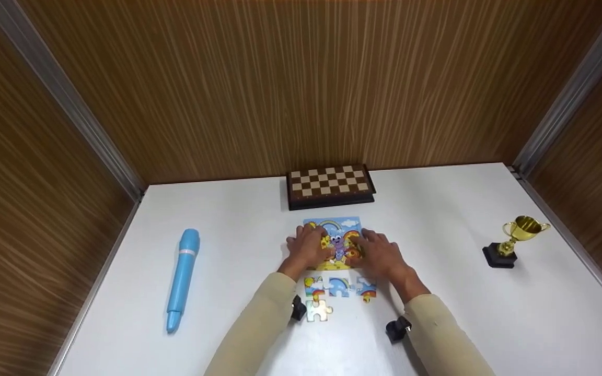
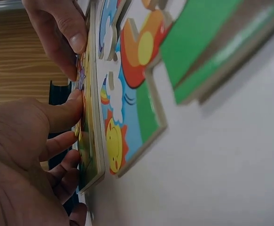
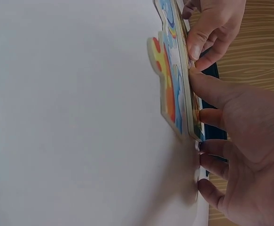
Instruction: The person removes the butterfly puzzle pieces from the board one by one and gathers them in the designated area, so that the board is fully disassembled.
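Note:
A colourful picture puzzle board [image 1: 338, 225] lies on the white table [image 1: 437, 209], just in front of me. My left hand [image 1: 307, 246] rests flat on its left half and my right hand [image 1: 378, 251] on its right half, fingers spread and pressing down. In the left wrist view my left thumb [image 2: 64, 110] touches the board's edge [image 2: 93, 141]. The right wrist view has my right thumb [image 3: 212, 89] against the board [image 3: 189, 110]. Several loose puzzle pieces [image 1: 338, 287] lie in a row nearer me, with one more [image 1: 319, 310] below them.
A folded chessboard box [image 1: 330, 185] stands behind the puzzle by the wooden wall. A big blue pen [image 1: 182, 277] lies at the left. A small gold trophy [image 1: 515, 240] on a black base stands at the right. Wooden walls enclose three sides.

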A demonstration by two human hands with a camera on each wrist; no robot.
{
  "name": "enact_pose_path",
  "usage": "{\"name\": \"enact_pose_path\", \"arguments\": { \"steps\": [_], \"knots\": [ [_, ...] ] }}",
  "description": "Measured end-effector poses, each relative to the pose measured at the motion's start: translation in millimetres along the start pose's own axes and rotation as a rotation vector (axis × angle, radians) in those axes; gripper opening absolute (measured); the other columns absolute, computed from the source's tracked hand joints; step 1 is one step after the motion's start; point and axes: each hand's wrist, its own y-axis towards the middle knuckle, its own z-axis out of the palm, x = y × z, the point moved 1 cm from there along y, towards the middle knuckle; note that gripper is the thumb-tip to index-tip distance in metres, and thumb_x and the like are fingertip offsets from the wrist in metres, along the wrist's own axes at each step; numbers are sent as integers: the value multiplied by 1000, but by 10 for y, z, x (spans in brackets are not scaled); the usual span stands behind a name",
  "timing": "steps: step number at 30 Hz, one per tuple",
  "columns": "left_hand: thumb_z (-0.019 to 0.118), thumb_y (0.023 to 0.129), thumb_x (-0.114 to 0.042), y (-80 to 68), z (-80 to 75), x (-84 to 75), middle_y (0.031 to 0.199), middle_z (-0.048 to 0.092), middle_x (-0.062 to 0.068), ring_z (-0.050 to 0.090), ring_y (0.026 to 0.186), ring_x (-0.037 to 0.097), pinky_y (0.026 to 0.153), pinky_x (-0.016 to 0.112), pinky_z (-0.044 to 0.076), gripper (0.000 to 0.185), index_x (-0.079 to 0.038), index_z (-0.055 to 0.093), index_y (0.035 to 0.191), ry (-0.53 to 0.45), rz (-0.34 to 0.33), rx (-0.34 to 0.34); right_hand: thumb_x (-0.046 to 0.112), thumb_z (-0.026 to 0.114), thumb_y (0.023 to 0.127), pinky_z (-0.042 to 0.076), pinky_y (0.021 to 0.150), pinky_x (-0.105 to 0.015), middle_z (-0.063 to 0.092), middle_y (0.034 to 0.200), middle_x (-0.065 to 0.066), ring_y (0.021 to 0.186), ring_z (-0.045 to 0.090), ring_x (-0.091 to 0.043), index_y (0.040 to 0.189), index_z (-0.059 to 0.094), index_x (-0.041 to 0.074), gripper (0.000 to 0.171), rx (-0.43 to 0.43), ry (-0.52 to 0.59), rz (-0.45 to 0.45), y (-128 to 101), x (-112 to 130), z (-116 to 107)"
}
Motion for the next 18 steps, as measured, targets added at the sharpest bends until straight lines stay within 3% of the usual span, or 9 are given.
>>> {"name": "enact_pose_path", "arguments": {
  "steps": [12, 18],
  "knots": [
    [73, 84, -38, 10, 1, 0, 122, 59, 3, 47, 117, 24, 95, 51, 31, 45, -17, 62, 121, -30, 7, -38, 52, 64, 87, 26, 109, -64, 31, 157, -13, 143, 29, -39, 143, 48, 23, 65, 5, -4, 8, -6, 7, -6],
    [76, 81, -37, 16, 33, -1, 112, 62, 0, 50, 110, 21, 93, 49, 31, 43, -17, 62, 117, -45, 4, -79, 53, 63, 87, 27, 108, -64, 30, 157, -15, 142, 29, -41, 144, 47, 22, 67, 3, -13, -1, -12, -2, -4]
  ]
}}
